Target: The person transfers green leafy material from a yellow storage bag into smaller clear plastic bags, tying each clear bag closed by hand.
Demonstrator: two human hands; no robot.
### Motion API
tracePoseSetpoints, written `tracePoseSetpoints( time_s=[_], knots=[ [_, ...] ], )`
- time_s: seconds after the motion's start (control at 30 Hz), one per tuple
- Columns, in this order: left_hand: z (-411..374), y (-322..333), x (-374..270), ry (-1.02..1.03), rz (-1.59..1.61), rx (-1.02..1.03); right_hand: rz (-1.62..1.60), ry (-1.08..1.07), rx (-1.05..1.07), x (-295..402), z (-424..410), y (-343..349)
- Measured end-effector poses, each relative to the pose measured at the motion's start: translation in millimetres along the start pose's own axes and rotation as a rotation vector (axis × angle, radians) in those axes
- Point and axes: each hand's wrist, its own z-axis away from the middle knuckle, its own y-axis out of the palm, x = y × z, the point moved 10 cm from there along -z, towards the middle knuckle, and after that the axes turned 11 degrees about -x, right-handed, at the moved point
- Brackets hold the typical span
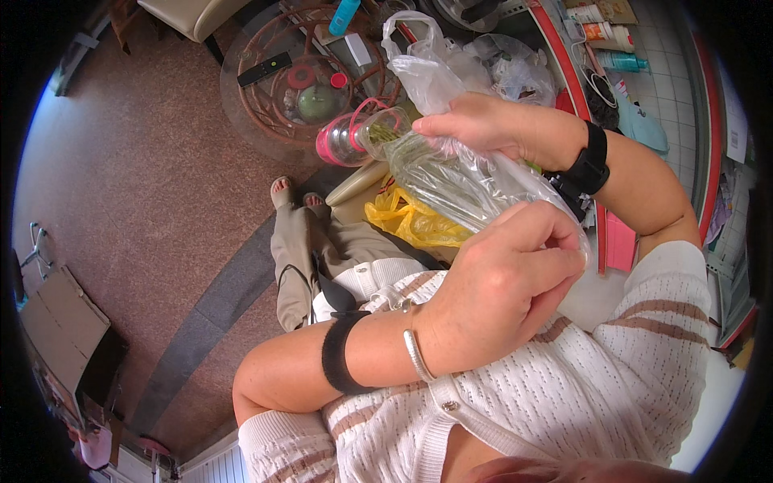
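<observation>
A clear plastic bag point(453, 175) is stretched diagonally between my two hands, with what looks like long, thin green stalks inside. My right hand point(483, 127) grips the upper part of it, thumb towards the left. Nearer my chest, my left hand point(513, 271) pinches the lower edge between bent fingers. Green stalk ends point(381, 131) show at the far end, where clear plastic surrounds them. A clear jar with pink ends and a pink handle point(341, 140) lies beside those ends. Just above my right hand is a whitish plastic carrier bag point(426, 72). Below the stretched bag sits a yellow plastic bag point(410, 217).
A round glass-topped table with a rattan frame point(253, 124) holds a black remote control point(264, 69), a green round object point(317, 102) and a blue can point(344, 17). Crumpled clear bags point(519, 69) lie by a red-edged shelf point(564, 60). Flattened cardboard point(66, 332) stands at left.
</observation>
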Motion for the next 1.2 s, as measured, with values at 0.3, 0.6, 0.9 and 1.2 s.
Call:
tracePoseSetpoints(
  time_s=[0.3,0.6,0.9,1.2],
  knots=[
    [-1.0,-4.6,0.6,-0.006,0.011,-0.021,0.066,-0.030,-0.059,-7.2,-12.5,-3.6],
    [-1.3,-7.5,1.0,-0.015,0.010,-0.028,0.016,-0.019,-0.051,-12.1,-16.4,-0.6],
    [-3.5,-11.8,1.5,-0.012,0.021,-0.052,0.040,0.036,0.080,-4.3,-8.0,7.6],
    [-4.6,-17.5,2.5,-0.003,0.024,-0.065,0.080,0.066,0.072,0.1,-10.6,7.6]
  ],
)
